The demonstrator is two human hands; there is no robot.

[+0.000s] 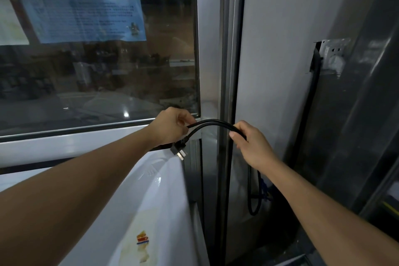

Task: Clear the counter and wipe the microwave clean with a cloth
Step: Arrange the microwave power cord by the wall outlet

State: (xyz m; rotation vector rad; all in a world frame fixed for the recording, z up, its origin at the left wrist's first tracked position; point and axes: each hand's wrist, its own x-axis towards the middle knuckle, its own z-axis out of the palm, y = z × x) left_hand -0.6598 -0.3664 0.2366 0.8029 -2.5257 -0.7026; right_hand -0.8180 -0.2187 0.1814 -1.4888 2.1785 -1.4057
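Observation:
A black power cord arches between my two hands, folded over on itself. My left hand pinches the cord just above its black plug, whose metal prongs point down and right. My right hand grips the cord further along, and from there it drops behind my wrist into a hanging loop. Below my left arm lies the white top of the microwave, with a small sticker and a yellowish stain on it. No cloth is in view.
A window pane with a blue printed notice fills the upper left above a white sill. A metal frame post runs down the middle. On the grey wall at right sits a wall socket with a white plug in it.

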